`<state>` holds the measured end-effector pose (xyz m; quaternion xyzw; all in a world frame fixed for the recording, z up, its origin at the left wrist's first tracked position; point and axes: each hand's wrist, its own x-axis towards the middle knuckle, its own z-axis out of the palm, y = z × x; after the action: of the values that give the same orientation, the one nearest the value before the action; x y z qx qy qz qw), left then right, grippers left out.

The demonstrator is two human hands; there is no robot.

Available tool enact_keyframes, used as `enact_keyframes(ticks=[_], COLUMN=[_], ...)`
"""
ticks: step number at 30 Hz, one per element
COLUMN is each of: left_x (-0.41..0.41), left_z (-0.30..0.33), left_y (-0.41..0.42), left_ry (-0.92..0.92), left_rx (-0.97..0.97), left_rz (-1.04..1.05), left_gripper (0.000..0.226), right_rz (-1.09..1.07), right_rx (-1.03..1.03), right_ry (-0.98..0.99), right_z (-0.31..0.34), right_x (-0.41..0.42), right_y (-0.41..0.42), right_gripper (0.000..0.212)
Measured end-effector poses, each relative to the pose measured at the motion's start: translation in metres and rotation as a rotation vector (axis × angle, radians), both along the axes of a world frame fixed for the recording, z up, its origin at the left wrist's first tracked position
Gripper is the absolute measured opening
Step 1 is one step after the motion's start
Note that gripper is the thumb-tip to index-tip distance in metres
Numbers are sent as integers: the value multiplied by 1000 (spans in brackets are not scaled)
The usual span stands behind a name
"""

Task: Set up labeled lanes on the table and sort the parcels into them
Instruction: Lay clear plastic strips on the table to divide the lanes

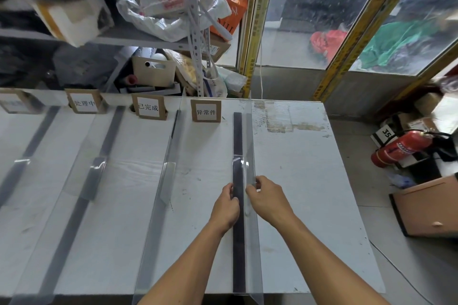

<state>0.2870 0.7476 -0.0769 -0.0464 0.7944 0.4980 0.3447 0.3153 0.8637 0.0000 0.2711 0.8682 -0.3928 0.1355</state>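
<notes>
A white table (297,181) carries four clear acrylic dividers, each standing upright along a dark strip that runs from the near edge toward the far edge. The landmark here is the rightmost divider (249,146), standing on the dark strip (238,242) furthest to the right.

Both hands meet at this divider, about halfway along its length. The left hand (226,208) is on the left side of it, fingers curled with the fingertips against the dark strip and the foot of the panel. The right hand (269,199) is on the right side, fingers curled and pinching the clear panel near its base. The two hands sit just apart, with the panel between them.

Left of this divider, at the far edge, stands a card label reading 异常件 (206,111). Further left stand the label 已完成 (148,107), then 处理中 (84,103), and a blurred fourth label (12,103) whose text cannot be read. Three more dividers lie left of the landmark: the nearest (171,156), the next (95,171) and the furthest (21,166).

No parcels lie in the lanes. Right of the landmark divider, off the table on the floor, lie a red fire extinguisher (401,148) and a brown cardboard box (428,208). Beyond the far edge a metal shelf (138,42) holds bags and boxes.
</notes>
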Motion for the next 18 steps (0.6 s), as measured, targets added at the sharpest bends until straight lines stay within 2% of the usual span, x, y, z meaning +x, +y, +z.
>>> enact_keyframes(ticks=[5, 12, 18], left_x=[-1, -6, -12], left_z=[0, 3, 24], left_y=[-2, -1, -7], left_ry=[35, 57, 179], left_rx=[-17, -55, -91], left_rz=[-11, -12, 37], left_gripper=[54, 50, 47], right_rz=[8, 0, -46], right_rx=[21, 5, -21], right_ry=[-51, -66, 33], right_z=[-1, 7, 15], right_x=[-1, 2, 4], right_y=[3, 9, 12], right_gripper=[31, 60, 64])
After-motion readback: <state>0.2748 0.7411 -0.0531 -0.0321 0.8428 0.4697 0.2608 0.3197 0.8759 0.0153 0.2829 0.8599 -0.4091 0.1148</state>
